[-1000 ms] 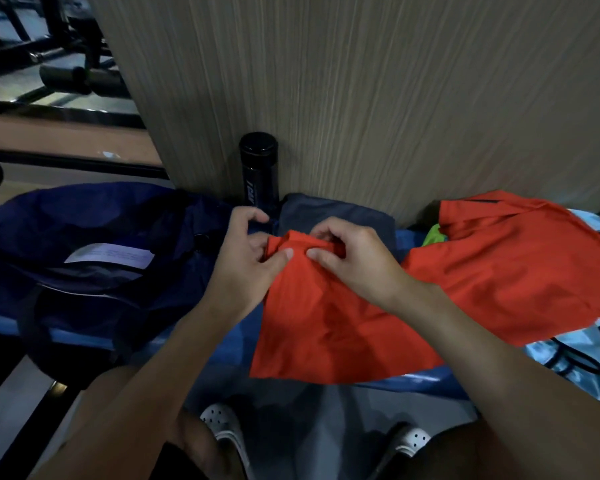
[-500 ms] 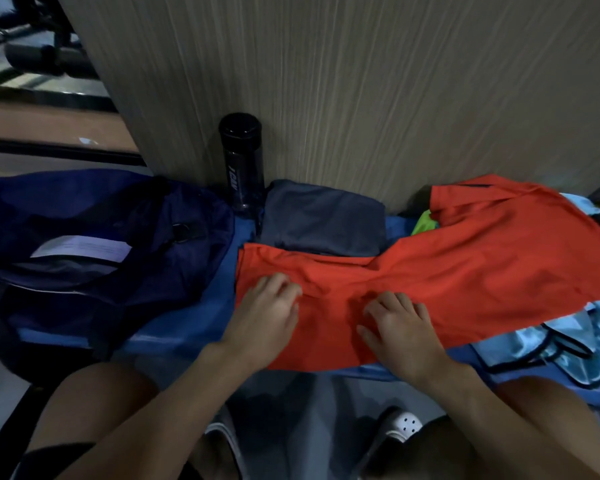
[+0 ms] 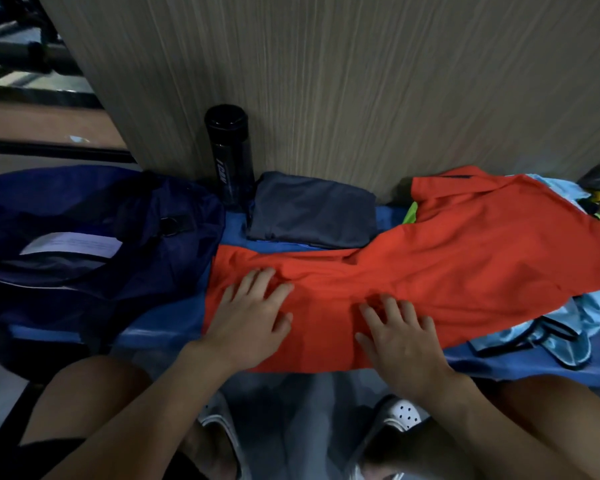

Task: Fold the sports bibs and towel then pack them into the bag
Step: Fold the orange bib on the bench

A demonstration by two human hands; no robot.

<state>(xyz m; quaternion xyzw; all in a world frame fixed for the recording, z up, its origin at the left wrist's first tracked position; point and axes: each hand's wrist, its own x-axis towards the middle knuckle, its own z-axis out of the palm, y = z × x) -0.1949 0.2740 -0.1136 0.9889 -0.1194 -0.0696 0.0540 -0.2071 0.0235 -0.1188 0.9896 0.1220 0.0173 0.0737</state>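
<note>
- Two white perforated clogs (image 3: 400, 414) are on the floor at the near edge, between the person's bare knees.
- Left hand (image 3: 250, 317): flat, palm down, fingers straight and spread. It presses on the left part of the red bib (image 3: 447, 271) and holds nothing.
- Right hand (image 3: 400, 336): also flat with fingers spread, pressing the same bib just right of the left hand. The two hands are apart.
- The red bib lies spread across the blue bench (image 3: 160, 327), with its near edge hanging over the front. Its right part rests on other garments.
- A light blue bib (image 3: 568, 327) with dark trim lies crumpled under the red bib's right end.
- The navy bag (image 3: 101, 237) sits on the bench to the left, just beside the red bib. Its mouth is open and a white label (image 3: 71, 244) shows inside.
- A folded grey towel (image 3: 312, 213) lies behind the red bib, against the wood-grain panel (image 3: 361, 81).
- A sliver of green cloth (image 3: 409, 214) shows right of the towel.
- A black bottle (image 3: 231, 154) stands upright between bag and towel, at the panel.
</note>
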